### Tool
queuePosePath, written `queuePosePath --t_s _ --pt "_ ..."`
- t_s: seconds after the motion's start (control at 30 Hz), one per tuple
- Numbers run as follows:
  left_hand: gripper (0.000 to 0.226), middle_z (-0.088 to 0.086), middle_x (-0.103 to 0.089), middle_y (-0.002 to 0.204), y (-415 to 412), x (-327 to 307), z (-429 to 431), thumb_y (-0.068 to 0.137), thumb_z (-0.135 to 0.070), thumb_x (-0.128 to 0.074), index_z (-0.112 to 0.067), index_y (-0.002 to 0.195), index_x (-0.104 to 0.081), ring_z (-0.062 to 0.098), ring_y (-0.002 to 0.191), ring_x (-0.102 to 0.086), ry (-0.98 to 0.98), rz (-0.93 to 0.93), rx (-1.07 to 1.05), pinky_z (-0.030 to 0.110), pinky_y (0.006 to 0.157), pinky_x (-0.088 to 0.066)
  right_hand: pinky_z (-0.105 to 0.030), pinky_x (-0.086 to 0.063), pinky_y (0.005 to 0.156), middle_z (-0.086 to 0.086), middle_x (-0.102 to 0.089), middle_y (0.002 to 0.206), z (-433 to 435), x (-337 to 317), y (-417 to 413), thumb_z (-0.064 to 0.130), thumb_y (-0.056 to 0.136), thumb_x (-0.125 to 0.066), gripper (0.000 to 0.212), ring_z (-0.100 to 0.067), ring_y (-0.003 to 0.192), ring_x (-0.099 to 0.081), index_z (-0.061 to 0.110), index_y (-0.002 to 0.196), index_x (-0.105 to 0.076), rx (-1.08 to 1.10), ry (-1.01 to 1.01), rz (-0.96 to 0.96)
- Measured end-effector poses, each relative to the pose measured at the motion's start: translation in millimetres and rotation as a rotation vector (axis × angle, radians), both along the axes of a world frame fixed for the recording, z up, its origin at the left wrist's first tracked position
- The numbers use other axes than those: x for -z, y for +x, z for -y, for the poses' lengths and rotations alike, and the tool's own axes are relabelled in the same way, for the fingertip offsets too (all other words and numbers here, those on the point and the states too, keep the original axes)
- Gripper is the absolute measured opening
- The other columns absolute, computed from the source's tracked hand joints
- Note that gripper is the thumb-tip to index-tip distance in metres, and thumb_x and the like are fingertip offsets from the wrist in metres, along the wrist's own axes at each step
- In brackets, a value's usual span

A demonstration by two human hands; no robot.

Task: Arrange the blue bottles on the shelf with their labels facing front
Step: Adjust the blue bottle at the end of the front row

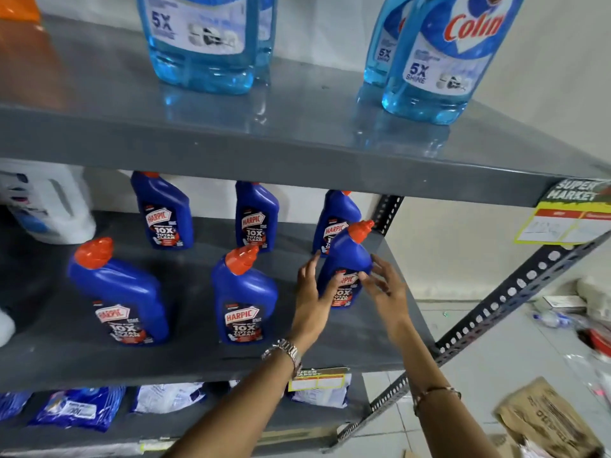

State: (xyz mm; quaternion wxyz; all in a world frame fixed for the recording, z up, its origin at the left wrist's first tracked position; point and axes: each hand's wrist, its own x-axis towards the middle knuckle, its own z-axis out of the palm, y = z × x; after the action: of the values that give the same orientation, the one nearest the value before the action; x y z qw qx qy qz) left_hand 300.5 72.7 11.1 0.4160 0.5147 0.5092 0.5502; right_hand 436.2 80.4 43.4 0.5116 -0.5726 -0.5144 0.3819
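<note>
Several dark blue Harpic bottles with orange caps stand on the grey middle shelf (185, 361) in a back row and a front row, labels towards me. The front-right bottle (347, 259) stands upright between my hands. My left hand (310, 292) is at its left side, fingers spread, thumb lying over the label. My right hand (383, 289) is at its right side, fingers apart, one fingertip touching the label edge. Neither hand closes around it. Front-left bottle (119, 292) and front-middle bottle (244, 295) stand to the left. Behind it, the back-right bottle (334, 216) is partly hidden.
Light blue Colin bottles (439, 61) stand on the top shelf (297, 150). A white jug (49, 206) sits at the middle shelf's left. Blue and white packets (79, 408) lie on the lower shelf. A perforated metal brace (496, 305) runs at right; a paper bag (545, 421) lies on the floor.
</note>
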Motion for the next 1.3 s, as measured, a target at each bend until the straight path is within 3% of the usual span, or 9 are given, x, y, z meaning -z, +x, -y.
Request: queuePosePath --t_s 0.1,0.17,0.33,0.5,0.73,0.83,0.93,1.07,1.3 --pt "0.043 0.006 -0.051 0.132 4.3 6.4 -11.8 0.087 -0.034 -0.059 -0.025 0.127 -0.045 0.019 0.116 -0.055 -0.024 0.111 0.008 0.043 0.099 -0.048 -0.052 -0.051 0.092 -0.020 -0.058 0.122 -4.5 5.2 2.6 0.008 0.087 -0.061 0.040 -0.026 0.100 -0.057 0.009 0.125 -0.051 0.015 0.005 -0.006" --pt "0.038 0.009 -0.056 0.127 2.7 7.5 -14.3 0.087 -0.033 -0.059 -0.024 0.122 -0.049 0.020 0.112 -0.058 -0.028 0.126 -0.006 0.047 0.097 -0.049 -0.052 -0.051 0.092 -0.014 -0.059 0.116 -4.6 6.8 4.3 0.010 0.087 -0.061 0.038 -0.026 0.099 -0.058 0.010 0.124 -0.051 0.014 0.013 0.004" --pt "0.023 0.008 -0.063 0.118 3.5 5.6 -2.4 0.086 -0.030 -0.062 -0.038 0.106 -0.053 0.018 0.105 -0.062 -0.003 0.122 -0.013 0.032 0.087 -0.053 -0.055 -0.050 0.093 -0.011 -0.060 0.115 8.7 11.8 10.8 0.012 0.087 -0.062 0.036 -0.030 0.103 -0.060 0.014 0.122 -0.053 0.014 0.022 -0.011" --pt "0.027 0.007 -0.066 0.115 5.1 7.9 21.5 0.085 -0.029 -0.063 -0.028 0.110 -0.056 0.013 0.101 -0.064 0.023 0.084 -0.049 0.027 0.083 -0.054 -0.054 -0.050 0.093 -0.008 -0.062 0.114 29.9 16.4 15.6 0.012 0.086 -0.061 0.034 -0.028 0.103 -0.061 0.016 0.119 -0.055 -0.014 0.046 -0.008" --pt "0.025 0.000 -0.066 0.111 8.1 8.5 53.1 0.084 -0.032 -0.065 -0.037 0.106 -0.054 0.007 0.101 -0.062 0.048 0.072 -0.070 0.016 0.082 -0.050 -0.036 -0.051 0.087 -0.012 -0.063 0.114 52.3 17.7 28.9 0.011 0.085 -0.063 0.032 -0.027 0.101 -0.061 0.019 0.115 -0.056 -0.086 0.084 0.081" --pt "0.031 0.000 -0.066 0.112 5.5 7.9 56.6 0.083 -0.033 -0.066 -0.027 0.111 -0.055 0.006 0.102 -0.062 0.037 0.086 -0.058 0.024 0.086 -0.052 -0.017 -0.050 0.079 -0.013 -0.063 0.116 54.6 17.5 28.2 0.010 0.085 -0.062 0.033 -0.021 0.103 -0.060 0.018 0.116 -0.055 -0.104 0.095 0.089" --pt "0.031 -0.002 -0.067 0.110 2.8 5.1 57.5 0.082 -0.031 -0.067 -0.025 0.111 -0.057 0.003 0.100 -0.062 0.031 0.100 -0.036 0.026 0.086 -0.053 -0.030 -0.052 0.085 -0.010 -0.063 0.116 58.8 18.1 23.4 0.011 0.086 -0.060 0.032 -0.023 0.105 -0.060 0.025 0.115 -0.055 -0.096 0.095 0.018" --pt "0.034 -0.003 -0.066 0.112 -0.2 7.9 57.0 0.082 -0.030 -0.067 -0.022 0.113 -0.058 0.001 0.102 -0.061 0.011 0.127 -0.019 0.023 0.086 -0.052 -0.014 -0.052 0.076 0.004 -0.061 0.119 61.8 19.7 18.8 0.019 0.087 -0.059 0.036 -0.010 0.109 -0.058 0.034 0.119 -0.051 -0.096 0.056 -0.028" --pt "0.027 0.001 -0.066 0.112 6.7 14.8 57.1 0.082 -0.031 -0.067 -0.032 0.107 -0.057 0.011 0.103 -0.063 -0.039 0.212 -0.002 0.027 0.085 -0.054 -0.025 -0.056 0.082 0.008 -0.063 0.115 61.9 31.6 15.7 0.019 0.087 -0.057 0.036 -0.015 0.110 -0.059 0.040 0.115 -0.053 -0.098 0.010 -0.139"
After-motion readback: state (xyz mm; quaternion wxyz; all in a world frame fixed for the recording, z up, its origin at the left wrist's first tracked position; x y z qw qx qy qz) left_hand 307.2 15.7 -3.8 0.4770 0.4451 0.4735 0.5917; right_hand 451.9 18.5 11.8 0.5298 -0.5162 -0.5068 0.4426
